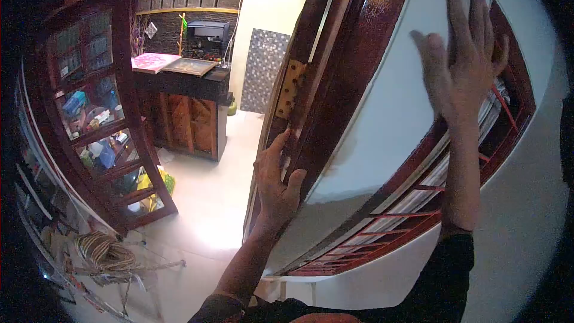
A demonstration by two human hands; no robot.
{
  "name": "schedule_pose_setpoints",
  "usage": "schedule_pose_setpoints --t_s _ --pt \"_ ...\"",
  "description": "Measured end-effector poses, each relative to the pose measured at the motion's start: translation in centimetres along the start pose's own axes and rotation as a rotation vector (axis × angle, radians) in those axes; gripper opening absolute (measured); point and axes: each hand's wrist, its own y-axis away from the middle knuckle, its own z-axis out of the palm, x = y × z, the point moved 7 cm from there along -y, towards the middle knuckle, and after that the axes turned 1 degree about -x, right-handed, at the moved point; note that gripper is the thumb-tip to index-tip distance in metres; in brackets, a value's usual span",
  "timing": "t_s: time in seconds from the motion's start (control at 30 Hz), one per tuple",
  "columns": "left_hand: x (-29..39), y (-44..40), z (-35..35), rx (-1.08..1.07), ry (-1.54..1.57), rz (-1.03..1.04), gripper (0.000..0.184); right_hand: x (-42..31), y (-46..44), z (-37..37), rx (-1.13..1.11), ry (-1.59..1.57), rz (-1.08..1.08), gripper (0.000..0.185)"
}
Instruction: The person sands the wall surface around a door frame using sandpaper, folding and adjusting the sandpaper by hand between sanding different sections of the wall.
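Note:
A dark red-brown wooden door (252,215) stands edge-on in the middle of the view, with a brass hinge (291,90) joining it to the glossy door frame (353,66). My left hand (276,182) grips the door's edge below the hinge, thumb toward the frame; some of its fingers are hidden. Higher up on the right, my right hand (466,63) lies against the pale wall (382,125) with its fingers spread. It is slightly blurred, and I make out nothing held in it. Close by is a window with red bars (508,107).
A second door with glass panes (98,104) stands at left. Below it lies a coil of rope (104,251) beside a metal stand (161,266). A wooden counter (185,122) carries a pink board (154,61), with a mosaic-tiled wall (263,69) beyond. Bright light falls on the floor (206,197).

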Motion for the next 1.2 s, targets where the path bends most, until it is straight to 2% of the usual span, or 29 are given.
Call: schedule_pose_setpoints --t_s 0.03,0.07,0.2,0.3,0.4,0.47,0.57,0.63,0.7,0.77,0.9,1.2 --pt "0.0 0.0 0.0 -0.004 -0.010 -0.004 0.081 -0.3 -0.1 -0.1 0.021 -0.014 -0.047 0.070" --pt "-0.3 0.0 0.0 0.000 -0.001 -0.001 0.081 -1.6 0.6 -0.4 -0.099 0.025 -0.088 0.070" --pt "-1.0 0.1 0.4 0.016 0.076 0.034 0.082 -7.3 9.3 0.1 -0.385 -0.174 -0.347 0.091" --pt "-0.3 0.0 -0.1 0.001 0.051 0.010 0.082 -6.1 8.6 0.3 -0.412 -0.132 -0.320 0.097" --pt "-0.3 0.1 0.0 -0.006 0.014 -0.006 0.081 -3.2 2.9 -0.5 -0.303 0.025 -0.205 0.093" --pt "-0.4 0.2 0.1 -0.003 0.032 -0.001 0.080 -2.5 2.7 -0.7 -0.264 0.093 -0.156 0.092" --pt "-0.5 0.2 -0.1 0.007 -0.022 0.007 0.080 -3.6 4.8 -0.9 -0.253 -0.085 -0.161 0.091" --pt "-0.7 0.2 0.0 0.003 -0.019 0.007 0.080 -5.5 6.6 -1.0 -0.307 -0.155 -0.264 0.091" --pt "-0.5 0.3 -0.1 -0.004 -0.020 -0.009 0.079 -5.4 5.8 -1.4 -0.303 -0.119 -0.275 0.091" --pt "-0.6 0.2 -0.1 -0.012 -0.020 -0.020 0.079 -4.5 3.6 -1.5 -0.276 0.069 -0.270 0.089" --pt "-0.9 0.5 0.1 -0.003 -0.011 -0.028 0.078 -5.1 4.0 -2.1 -0.244 -0.029 -0.259 0.080" --pt "-0.9 0.4 0.0 -0.004 -0.020 -0.009 0.069 -5.1 3.8 -2.6 -0.274 0.001 -0.268 0.077"
